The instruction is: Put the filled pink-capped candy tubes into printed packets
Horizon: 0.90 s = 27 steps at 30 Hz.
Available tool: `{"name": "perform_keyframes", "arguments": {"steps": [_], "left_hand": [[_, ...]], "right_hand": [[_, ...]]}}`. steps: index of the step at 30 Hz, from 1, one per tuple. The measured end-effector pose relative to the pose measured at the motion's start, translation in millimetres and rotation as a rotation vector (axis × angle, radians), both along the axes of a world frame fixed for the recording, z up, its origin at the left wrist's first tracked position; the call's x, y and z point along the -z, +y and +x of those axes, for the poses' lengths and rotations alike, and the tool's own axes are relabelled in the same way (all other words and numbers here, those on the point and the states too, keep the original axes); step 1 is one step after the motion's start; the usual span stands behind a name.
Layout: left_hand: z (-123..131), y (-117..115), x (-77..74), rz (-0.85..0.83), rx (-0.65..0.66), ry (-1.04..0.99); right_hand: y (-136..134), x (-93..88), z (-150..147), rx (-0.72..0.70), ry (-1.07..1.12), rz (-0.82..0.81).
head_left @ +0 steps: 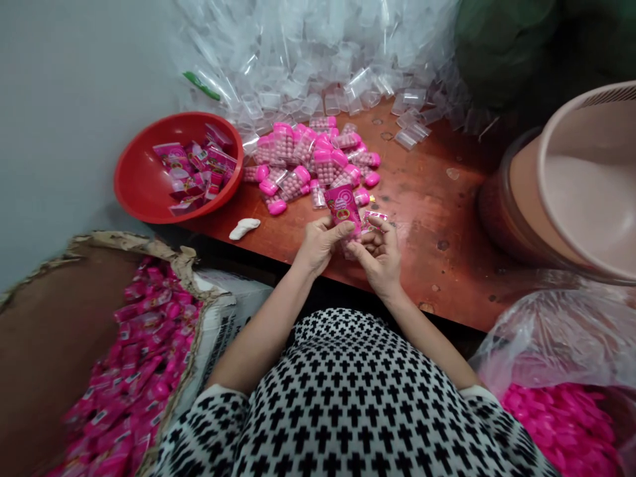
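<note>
The left hand pinched a light, floppy pink candy sachet by its lower end, at twelve o'clock; the right hand curled its fingers narrowly beside it, grip unclear.

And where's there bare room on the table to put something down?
Bare wooden tabletop shows between the pink-capped bottles and the tan plastic tub. A smaller patch lies beside the red bowl, around a white scrap. It's crowded among the bottles and the clear plastic containers behind them.
</note>
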<state>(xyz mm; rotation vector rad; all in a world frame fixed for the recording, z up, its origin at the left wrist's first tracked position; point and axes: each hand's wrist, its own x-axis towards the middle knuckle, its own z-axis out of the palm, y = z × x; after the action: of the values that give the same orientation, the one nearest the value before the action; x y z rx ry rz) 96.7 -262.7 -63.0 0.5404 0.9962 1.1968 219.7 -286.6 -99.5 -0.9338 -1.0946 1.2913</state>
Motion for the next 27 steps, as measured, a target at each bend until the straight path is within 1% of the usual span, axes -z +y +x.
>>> {"name": "perform_keyframes", "arguments": {"steps": [3, 5, 7, 10, 12, 14, 16, 18, 20, 23, 25, 27], "left_hand": [[5, -3, 1.4, -0.010, -0.018, 0.002], [6, -4, 1.6, -0.018, -0.007, 0.003], [3, -4, 1.2, -0.023, 0.022, 0.005], [-2, -3, 0.7, -0.029, 0.104, 0.013], [-4, -3, 1.5, -0.011, 0.133, 0.074], [-3, -4, 3.5, 0.042, 0.091, 0.217], [0, -7, 5.7, 0.095, 0.008, 0.372], [6, -9, 7.2, 0.116, -0.070, 0.434], [10, -11, 7.7, 0.102, -0.106, 0.370], [12, -12, 6.9, 0.055, -0.086, 0.146], [11, -12, 6.5, 0.032, -0.062, 0.024], [11, -13, 6.7, 0.012, -0.053, -0.017]], "right_hand": [[0, 1.3, 2, 0.085, -0.192, 0.113], [1, 1.7, 3, 0.098, -0.242, 0.129], [1, 1.5, 4, 0.046, -0.164, 0.080], [0, 1.6, 4, -0.071, 0.047, -0.042], [0, 3.1, 4, -0.085, 0.095, -0.082], [-1, 5.2, 5, -0.036, 0.037, -0.062], [-1, 6.6, 6, 0.025, -0.046, -0.022], [0, 5.8, 7, 0.026, -0.049, -0.018], [1, 3.1, 8, -0.022, 0.029, -0.062], [4, -0.7, 9, -0.051, 0.118, -0.119], [4, -1.0, 9, -0.052, 0.116, -0.123], [3, 0.8, 8, -0.054, 0.083, -0.107]]}}
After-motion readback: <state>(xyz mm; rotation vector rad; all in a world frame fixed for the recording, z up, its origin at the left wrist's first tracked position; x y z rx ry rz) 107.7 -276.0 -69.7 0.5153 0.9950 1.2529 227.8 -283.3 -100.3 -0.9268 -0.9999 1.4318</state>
